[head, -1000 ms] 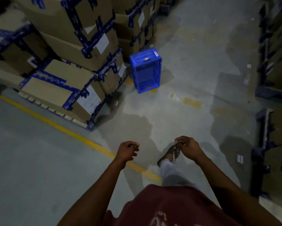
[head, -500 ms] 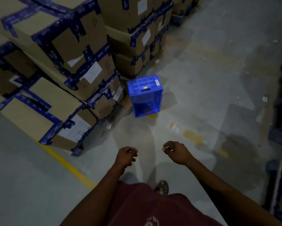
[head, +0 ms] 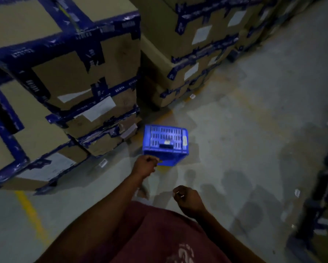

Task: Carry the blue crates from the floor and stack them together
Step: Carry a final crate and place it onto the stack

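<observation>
One blue slotted crate (head: 166,142) stands on the concrete floor beside a stack of taped cardboard boxes, its perforated end wall with a handle slot facing me. My left hand (head: 145,165) is curled into a loose fist just in front of the crate's near left corner, covering that corner in the view; I cannot tell if it touches. My right hand (head: 188,198) is also curled shut, lower and to the right, apart from the crate. Neither hand holds anything.
Tall stacks of cardboard boxes (head: 68,76) with blue tape fill the left and back (head: 193,54). A yellow floor line (head: 31,213) runs at lower left. Dark racking (head: 324,202) edges the right side. Grey concrete floor (head: 254,130) stretches to the right of the crate.
I have walked closer: the crate has grown and come down toward my hands. My left hand has risen up to the crate's near corner; my right hand stays low.
</observation>
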